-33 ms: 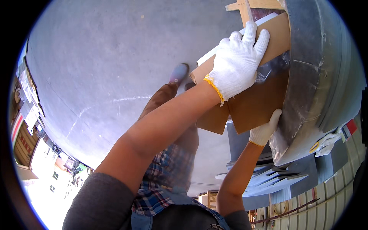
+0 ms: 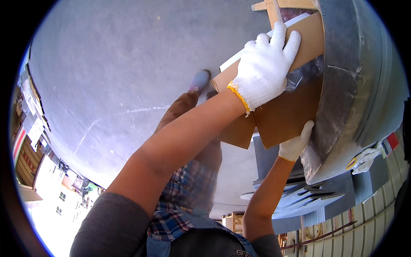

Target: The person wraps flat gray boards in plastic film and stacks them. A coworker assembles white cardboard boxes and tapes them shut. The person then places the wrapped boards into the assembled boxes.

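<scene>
Right now, your left hand (image 2: 262, 73), in a white knit glove with a yellow cuff edge, lies back-up across the open cardboard box (image 2: 291, 113). Its fingers reach over the far edge beside a white strip (image 2: 231, 61), and its thumb rests apart on the brown board, so you are grasping the box there. Your right hand (image 2: 294, 143), gloved as well, touches the box's near side, thumb pointing up; the box hides its fingers, so I cannot tell how firmly you grip with it.

The box sits between your two hands, flaps spread toward you, its right side against a large grey stack wrapped in plastic film (image 2: 342, 81). Crumpled clear plastic (image 2: 294, 79) shows in its opening. Beyond it you have a wooden frame (image 2: 274, 13). Past the stack's near end lie a loose white glove (image 2: 364, 161) and a red packet (image 2: 390, 142), and grey panels (image 2: 304, 203) lie fanned below your right hand. Your shoe (image 2: 200, 80) stands on the grey concrete floor (image 2: 107, 55).
</scene>
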A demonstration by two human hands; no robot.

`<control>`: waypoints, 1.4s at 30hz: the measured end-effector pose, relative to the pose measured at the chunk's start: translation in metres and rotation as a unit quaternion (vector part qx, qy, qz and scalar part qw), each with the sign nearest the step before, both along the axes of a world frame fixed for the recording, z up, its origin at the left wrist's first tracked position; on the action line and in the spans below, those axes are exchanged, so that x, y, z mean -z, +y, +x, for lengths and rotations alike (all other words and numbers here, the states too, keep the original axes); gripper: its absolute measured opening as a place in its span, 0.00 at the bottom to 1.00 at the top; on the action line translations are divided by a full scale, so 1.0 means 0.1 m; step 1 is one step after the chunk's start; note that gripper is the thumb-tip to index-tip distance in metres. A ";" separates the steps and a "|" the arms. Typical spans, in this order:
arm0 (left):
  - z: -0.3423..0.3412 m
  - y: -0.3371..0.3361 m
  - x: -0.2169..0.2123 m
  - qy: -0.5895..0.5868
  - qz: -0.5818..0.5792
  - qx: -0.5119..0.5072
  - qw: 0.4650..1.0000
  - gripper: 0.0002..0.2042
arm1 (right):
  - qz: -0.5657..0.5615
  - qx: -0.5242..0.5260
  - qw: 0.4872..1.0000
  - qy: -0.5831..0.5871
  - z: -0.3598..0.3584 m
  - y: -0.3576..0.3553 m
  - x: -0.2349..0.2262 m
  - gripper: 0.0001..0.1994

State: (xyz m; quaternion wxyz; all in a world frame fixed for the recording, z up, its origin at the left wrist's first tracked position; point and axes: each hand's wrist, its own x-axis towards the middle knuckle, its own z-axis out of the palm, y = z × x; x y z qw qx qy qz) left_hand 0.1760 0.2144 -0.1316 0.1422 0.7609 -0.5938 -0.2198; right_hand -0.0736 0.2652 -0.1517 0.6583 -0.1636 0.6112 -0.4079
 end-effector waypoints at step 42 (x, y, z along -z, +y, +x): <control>-0.84 0.01 0.60 0.386 0.096 -0.177 0.900 0.37 | 0.005 -0.366 0.744 0.559 -0.13 0.68 -0.87 0.28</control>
